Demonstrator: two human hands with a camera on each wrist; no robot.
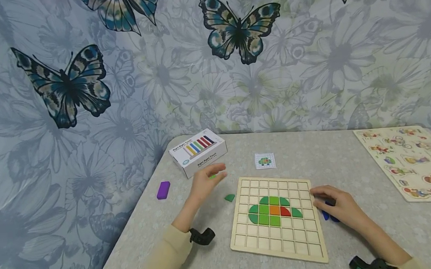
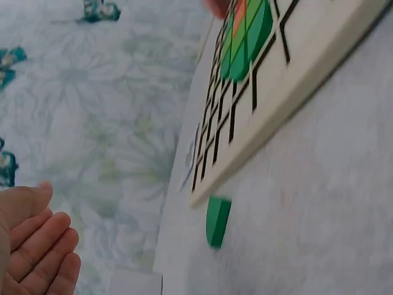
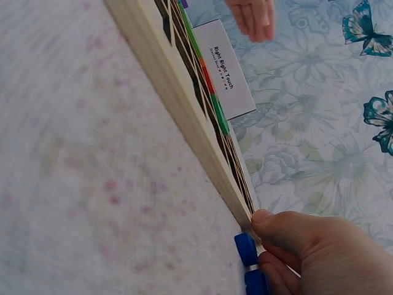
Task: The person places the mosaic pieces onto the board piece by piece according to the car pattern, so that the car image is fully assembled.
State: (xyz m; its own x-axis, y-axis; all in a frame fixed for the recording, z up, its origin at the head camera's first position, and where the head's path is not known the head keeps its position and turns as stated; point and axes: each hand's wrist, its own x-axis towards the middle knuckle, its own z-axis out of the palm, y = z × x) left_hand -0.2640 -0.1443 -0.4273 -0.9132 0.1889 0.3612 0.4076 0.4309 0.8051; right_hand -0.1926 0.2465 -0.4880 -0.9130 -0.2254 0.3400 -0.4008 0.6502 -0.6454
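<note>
Now, the left hand (image 1: 205, 181) hangs over the table (image 1: 205, 260) near the white box (image 1: 205, 162), fingers loose and parted from the thumb, released. The right hand (image 1: 334, 203) is at the right edge of the wooden grid board (image 1: 280, 253), thumb and index fingertip resting against the wood, fingers relaxed rather than clenched. That board lies flat between both hands, nearly square with no clear long axis, its near edge slanting down to the right. On it sits a turtle-like figure (image 1: 263, 209) of green pieces, 1 orange square (image 1: 275, 210) and 1 red rounded piece (image 1: 285, 211), stretched lengthwise from left to right. Just off the board's left edge lies a dark green quarter-round piece (image 1: 229, 197), and further left a purple block (image 1: 163, 190), its long axis running away from the person. What's hard to read: a light green piece (image 1: 212, 176) peeks through the left hand's gap, mostly covered. Blue pieces (image 3: 247, 249) sit by the right hand, partly hidden under it. The left wrist view crops the board at the top, and the right wrist view shows it nearly edge-on, so the figure there is only thin strips.
</note>
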